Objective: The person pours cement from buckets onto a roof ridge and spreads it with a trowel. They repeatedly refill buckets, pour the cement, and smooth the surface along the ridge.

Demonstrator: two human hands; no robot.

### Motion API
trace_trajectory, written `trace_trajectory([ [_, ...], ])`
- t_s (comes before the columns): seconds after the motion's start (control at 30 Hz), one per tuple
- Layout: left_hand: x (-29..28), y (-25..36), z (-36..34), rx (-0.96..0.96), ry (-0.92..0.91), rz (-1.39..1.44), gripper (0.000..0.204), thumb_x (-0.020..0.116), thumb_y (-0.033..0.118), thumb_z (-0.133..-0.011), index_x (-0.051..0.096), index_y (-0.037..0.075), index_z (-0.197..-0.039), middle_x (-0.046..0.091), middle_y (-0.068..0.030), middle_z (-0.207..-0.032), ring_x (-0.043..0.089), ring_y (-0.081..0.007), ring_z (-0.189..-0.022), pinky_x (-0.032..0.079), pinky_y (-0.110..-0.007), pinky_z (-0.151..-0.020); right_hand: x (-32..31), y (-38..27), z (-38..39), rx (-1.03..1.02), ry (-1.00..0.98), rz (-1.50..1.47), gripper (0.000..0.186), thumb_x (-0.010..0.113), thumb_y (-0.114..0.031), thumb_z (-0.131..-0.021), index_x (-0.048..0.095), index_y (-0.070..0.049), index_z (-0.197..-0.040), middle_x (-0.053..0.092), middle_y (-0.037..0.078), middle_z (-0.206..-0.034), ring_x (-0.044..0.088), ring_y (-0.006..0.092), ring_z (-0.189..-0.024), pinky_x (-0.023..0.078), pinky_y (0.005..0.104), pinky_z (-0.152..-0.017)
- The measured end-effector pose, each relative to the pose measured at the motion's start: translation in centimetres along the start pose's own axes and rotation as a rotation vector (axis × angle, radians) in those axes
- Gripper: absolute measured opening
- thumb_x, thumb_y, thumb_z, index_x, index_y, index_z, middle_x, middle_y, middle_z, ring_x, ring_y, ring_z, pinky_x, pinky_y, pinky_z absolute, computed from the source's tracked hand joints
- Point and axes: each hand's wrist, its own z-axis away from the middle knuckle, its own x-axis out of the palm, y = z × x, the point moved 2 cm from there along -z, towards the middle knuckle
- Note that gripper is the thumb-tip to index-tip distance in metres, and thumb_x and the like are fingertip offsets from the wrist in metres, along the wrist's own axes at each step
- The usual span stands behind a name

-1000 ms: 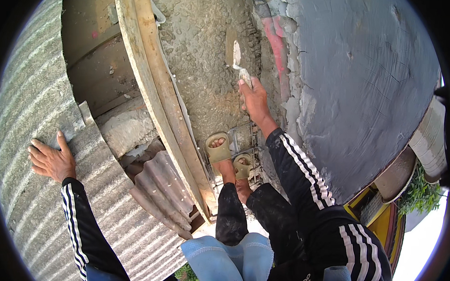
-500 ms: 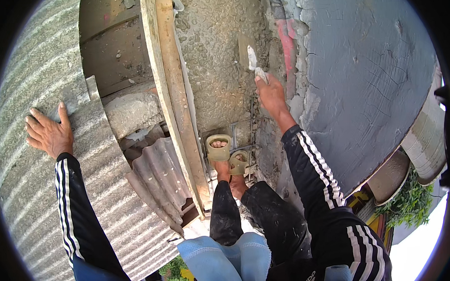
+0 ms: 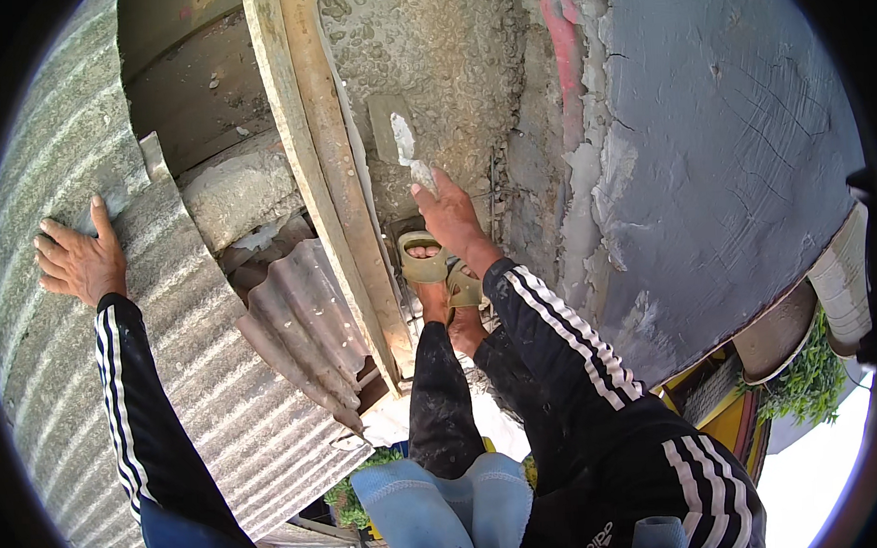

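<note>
My left hand rests flat on a grey corrugated roof sheet, its fingers spread. Out in front of me, my right hand is closed round the cement-caked handle of a plastering trowel. The trowel's flat grey blade lies close over a rough, lumpy cement surface, beside a wooden beam. Whether the blade touches the cement I cannot tell. Bright white marks its shank. Below my right hand are my feet in olive sandals.
A long wooden beam runs between the roof sheet and the cement. Near it lies a broken corrugated piece beside a dark gap. On the right stands a cracked grey wall. Thin metal bars show by my feet. Green leaves appear at lower right.
My right hand has moved left and nearer to me with the trowel, from beside the grey wall towards the wooden beam. My left hand stays on the roof sheet. The view has shifted slightly.
</note>
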Motion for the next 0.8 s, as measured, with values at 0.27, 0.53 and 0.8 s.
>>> trace_trajectory([
  [0.27,0.0,0.1,0.0,0.031,0.050,0.014,0.111,0.032,0.089,-0.091,0.027,0.005,-0.163,0.025,-0.0271,-0.167,0.018,-0.0409,-0.157,0.005,-0.062,-0.124,-5.5,3.0,4.2,0.461,0.266,-0.629,0.036,0.064,-0.035,-0.103,0.059,-0.007,-0.126,0.062,0.004,-0.081,0.054,0.0136,-0.053,0.043,0.0318,-0.045],
  [0.53,0.0,0.1,-0.2,0.030,0.013,-0.012,0.109,0.031,0.088,-0.092,0.024,0.006,-0.165,0.024,-0.0268,-0.167,0.017,-0.0410,-0.157,0.006,-0.062,-0.125,-8.4,2.2,2.9,0.409,0.255,-0.653,0.024,0.063,-0.033,-0.104,0.060,-0.011,-0.114,0.060,0.001,-0.077,0.052,0.0110,-0.050,0.040,0.0292,-0.040],
  [0.8,-0.6,0.4,-0.2,0.027,0.024,-0.050,0.103,0.030,0.083,-0.096,0.025,0.006,-0.164,0.023,-0.0262,-0.167,0.017,-0.0409,-0.157,0.008,-0.062,-0.125,-9.8,-1.7,0.7,0.355,0.252,-0.703,0.027,0.062,-0.035,-0.104,0.061,-0.012,-0.119,0.060,0.002,-0.078,0.054,0.0109,-0.052,0.041,0.0297,-0.040],
])
